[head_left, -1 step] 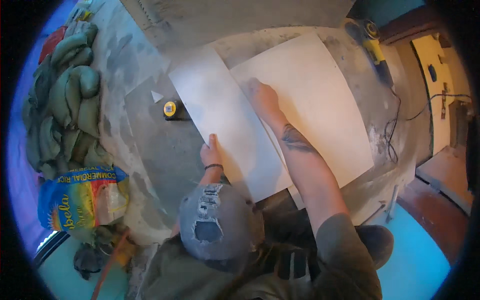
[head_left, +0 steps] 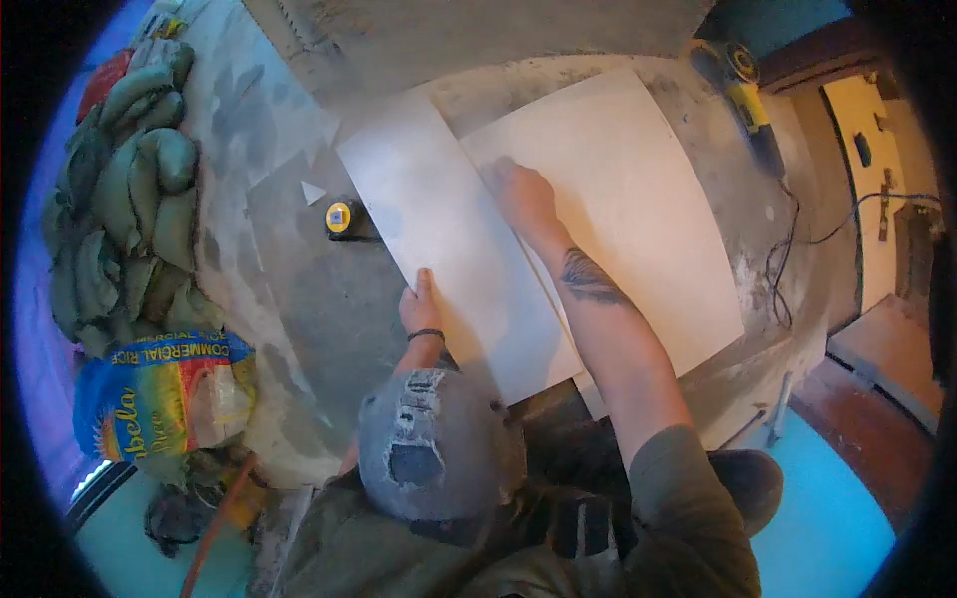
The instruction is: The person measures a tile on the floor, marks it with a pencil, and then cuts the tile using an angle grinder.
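A narrow white panel (head_left: 449, 229) lies at a slant, its right edge over a wider white panel (head_left: 638, 219). My left hand (head_left: 420, 304) grips the narrow panel's left edge, thumb on top; its other fingers are hidden beneath. My right hand (head_left: 526, 202) is closed, resting at the narrow panel's right edge over the wider one. Whatever its fingers hold, if anything, cannot be made out. Beside the narrow panel's left edge sit a yellow-and-black tape measure (head_left: 341, 218) and a small white triangular offcut (head_left: 313, 192).
A yellow-and-black angle grinder (head_left: 743, 97) lies at the far right, its cord (head_left: 777, 264) trailing down. Full green sacks (head_left: 140, 199) are piled along the left, with a colourful printed sack (head_left: 164, 399) nearer. A rounded grey knee (head_left: 439, 439) in torn fabric rises close in front of me.
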`<state>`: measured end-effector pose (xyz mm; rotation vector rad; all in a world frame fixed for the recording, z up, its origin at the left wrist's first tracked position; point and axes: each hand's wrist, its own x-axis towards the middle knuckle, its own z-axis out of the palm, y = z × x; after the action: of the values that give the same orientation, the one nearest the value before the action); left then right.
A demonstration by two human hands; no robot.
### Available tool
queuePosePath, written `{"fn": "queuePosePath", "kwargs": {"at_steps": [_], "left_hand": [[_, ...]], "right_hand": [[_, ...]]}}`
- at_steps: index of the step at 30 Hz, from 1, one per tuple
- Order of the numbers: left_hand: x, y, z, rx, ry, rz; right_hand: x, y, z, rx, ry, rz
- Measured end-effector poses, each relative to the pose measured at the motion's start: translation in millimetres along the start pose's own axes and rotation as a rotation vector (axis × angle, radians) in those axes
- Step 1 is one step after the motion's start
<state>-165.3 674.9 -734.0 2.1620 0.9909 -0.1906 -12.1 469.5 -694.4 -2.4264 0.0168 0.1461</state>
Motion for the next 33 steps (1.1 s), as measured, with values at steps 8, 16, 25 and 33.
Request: {"fn": "queuePosePath", "kwargs": {"at_steps": [8,16,25,33], "left_hand": [[5,-10,5,-0.011,0.039,-0.007],[3,-5,-1,-0.071,0.015,-0.045],[5,-8,-3,-0.02,-0.025,-0.055],[-1,-5,2,-0.046,-0.047,-0.037]], "right_hand": [[10,-6,12,-0.16,-0.062,-0.066],[31,-22,20,-0.197,-0.044,-0.089],[37,-27,19,-0.314,-0.227,0.082],[84,-17,15,-0.152,-0.055,0.032]]}}
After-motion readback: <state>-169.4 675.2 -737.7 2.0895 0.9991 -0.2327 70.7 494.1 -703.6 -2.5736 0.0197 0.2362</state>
